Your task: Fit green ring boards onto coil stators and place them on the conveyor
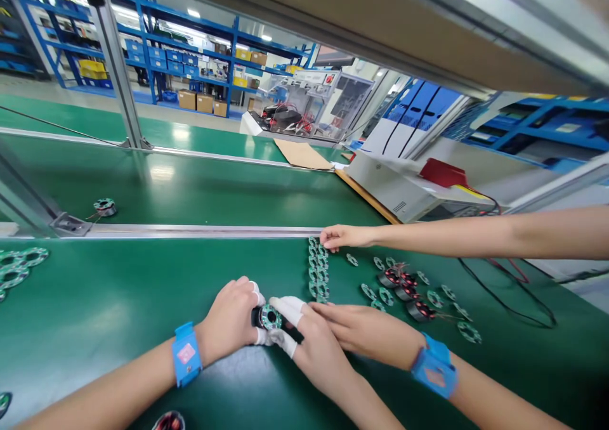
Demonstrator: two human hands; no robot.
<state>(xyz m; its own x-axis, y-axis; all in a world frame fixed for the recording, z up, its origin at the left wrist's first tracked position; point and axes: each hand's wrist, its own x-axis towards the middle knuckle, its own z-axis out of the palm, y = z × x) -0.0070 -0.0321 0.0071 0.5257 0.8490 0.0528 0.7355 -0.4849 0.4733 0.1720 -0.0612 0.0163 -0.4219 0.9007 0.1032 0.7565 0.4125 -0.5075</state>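
My left hand (231,316), with white finger covers and a blue wristband, is closed round a small dark motor part (257,316) above the green bench. On the face of that part sits a green ring-shaped circuit board (271,316), turned toward the right. The thumb and fingers of my right hand (316,347), also in white covers, pinch around the board's edge. Two rows of similar ring boards (313,271) lie just beyond. Between my fingers, the seam where board and part meet is hidden.
A co-worker's hand (349,236) touches the board rows; their other hand (371,332), wearing a wristband, lies beside my right hand. Wound copper coils (406,287) and loose boards are at right. A metal rail (204,231) crosses behind, with one motor part (104,207) beyond.
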